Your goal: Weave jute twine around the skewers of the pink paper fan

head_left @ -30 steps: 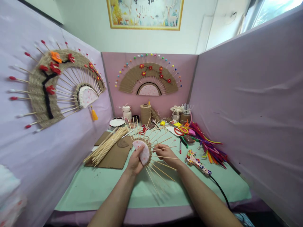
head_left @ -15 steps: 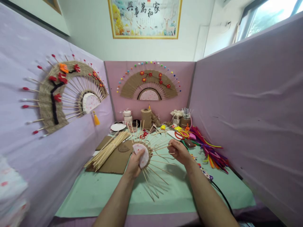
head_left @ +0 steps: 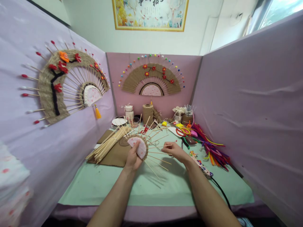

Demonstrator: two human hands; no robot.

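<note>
Over the green mat (head_left: pixel 151 186), head cam: I saw the left hand (head_left: pixel 133 159) curled tight around the half-made fan (head_left: pixel 142 150), held up mid-table. At its 3 o'clock the right hand (head_left: pixel 176 152) looked pinched shut on one spoke (head_left: pixel 165 146). Skewer bundle (head_left: pixel 107 145) lay at 9 o'clock, glue gun (head_left: pixel 200 164) further out at 3.

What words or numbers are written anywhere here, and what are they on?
Framed picture: dark brush characters at its top, cut off by the view's edge, unreadable.
Half-made fan in the left hand: pink spots only, no words.
Glue gun: coloured pattern, no letters to read.
White jar at the back: too small to tell.
</note>
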